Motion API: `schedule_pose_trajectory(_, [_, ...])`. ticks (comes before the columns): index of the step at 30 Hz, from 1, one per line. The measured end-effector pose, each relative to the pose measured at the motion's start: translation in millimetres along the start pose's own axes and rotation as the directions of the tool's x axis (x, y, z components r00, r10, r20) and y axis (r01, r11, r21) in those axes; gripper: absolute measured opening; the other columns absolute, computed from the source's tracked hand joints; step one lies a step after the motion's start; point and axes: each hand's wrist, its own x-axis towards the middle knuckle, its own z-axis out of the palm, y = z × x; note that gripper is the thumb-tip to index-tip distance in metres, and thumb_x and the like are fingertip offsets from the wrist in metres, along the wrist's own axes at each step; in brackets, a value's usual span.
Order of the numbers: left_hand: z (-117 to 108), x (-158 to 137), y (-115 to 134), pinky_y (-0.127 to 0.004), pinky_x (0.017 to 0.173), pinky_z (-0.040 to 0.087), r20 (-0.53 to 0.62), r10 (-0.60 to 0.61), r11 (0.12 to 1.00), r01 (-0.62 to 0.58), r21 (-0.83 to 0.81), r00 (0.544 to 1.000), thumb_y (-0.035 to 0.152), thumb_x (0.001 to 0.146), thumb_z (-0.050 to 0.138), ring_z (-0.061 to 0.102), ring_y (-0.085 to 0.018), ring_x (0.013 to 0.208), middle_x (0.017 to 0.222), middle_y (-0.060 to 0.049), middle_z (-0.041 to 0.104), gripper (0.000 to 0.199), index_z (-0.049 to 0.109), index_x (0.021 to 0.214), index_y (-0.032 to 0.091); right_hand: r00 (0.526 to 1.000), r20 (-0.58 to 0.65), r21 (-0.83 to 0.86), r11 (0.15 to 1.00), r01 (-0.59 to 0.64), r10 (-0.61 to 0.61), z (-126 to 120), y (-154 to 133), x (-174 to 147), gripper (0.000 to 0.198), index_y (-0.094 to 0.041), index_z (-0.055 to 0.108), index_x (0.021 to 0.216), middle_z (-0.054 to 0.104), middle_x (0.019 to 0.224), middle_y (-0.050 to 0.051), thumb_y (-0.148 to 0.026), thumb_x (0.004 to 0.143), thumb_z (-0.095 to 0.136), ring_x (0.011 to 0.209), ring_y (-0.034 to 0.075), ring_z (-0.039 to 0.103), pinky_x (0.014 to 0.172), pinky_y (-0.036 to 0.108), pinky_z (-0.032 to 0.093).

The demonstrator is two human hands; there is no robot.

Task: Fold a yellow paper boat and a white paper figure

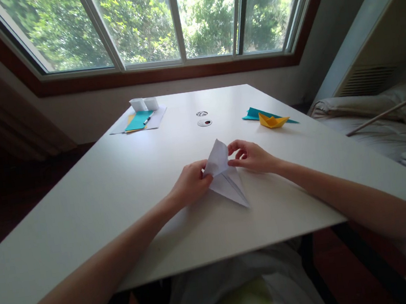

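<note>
Seeing white table (90, 195) across most of frame, with folded white paper (218, 159) at frame centre; should handle light, stiffish along creases, floppy in single layers, easy to crumple; pinched at left edge by left hand (194, 180), thumb on top; met at right edge by right hand (251, 156), fingers curled, can't tell if pinching; best gripped at layered creases, not thin tip

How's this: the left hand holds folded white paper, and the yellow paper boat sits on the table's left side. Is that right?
Not quite: the head view shows the yellow paper boat on the right side of the table. The left hand does hold folded white paper.
</note>
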Motion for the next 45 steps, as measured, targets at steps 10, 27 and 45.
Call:
schedule_pose_trajectory(10, [-0.6,3.9,-7.1,-0.024,0.059,0.04,0.039,-0.023,0.998,0.025,-0.066,0.999,0.017,0.067,0.043,0.053,-0.016,0.065,0.069,0.0,0.06,0.022,0.062,0.078,0.013,0.996,0.078,-0.162,0.986,0.046,-0.034,3.7,-3.2,-3.7,0.017,-0.016,0.062,0.072,0.053,0.063,-0.003,-0.033,0.07,0.061,0.058,0.008,0.044,0.055,0.021,0.034])
schedule_pose_trajectory(27, [-19.3,8.2,-28.8,-0.035,0.078,0.049,0.306,-0.129,0.73,0.299,-0.614,0.943,0.025,0.065,0.067,0.062,-0.018,0.078,0.081,-0.005,0.067,0.032,0.066,0.095,0.013,0.991,0.136,-0.18,0.984,0.018,0.006,-3.8,6.0,-4.0,0.024,-0.016,0.056,0.067,0.047,0.06,-0.004,-0.04,0.072,0.057,0.057,0.009,0.04,0.054,0.022,0.031])
schedule_pose_trajectory(45, [-15.7,5.8,-28.5,-0.033,0.074,0.049,0.352,-0.075,0.724,0.294,-0.624,0.933,0.033,0.064,0.072,0.062,-0.019,0.079,0.09,-0.008,0.069,0.041,0.065,0.1,0.014,0.996,0.09,-0.207,0.978,0.008,0.011,0.8,3.8,-5.5,0.023,-0.016,0.059,0.068,0.049,0.059,-0.003,-0.039,0.072,0.057,0.056,0.01,0.041,0.053,0.022,0.032])
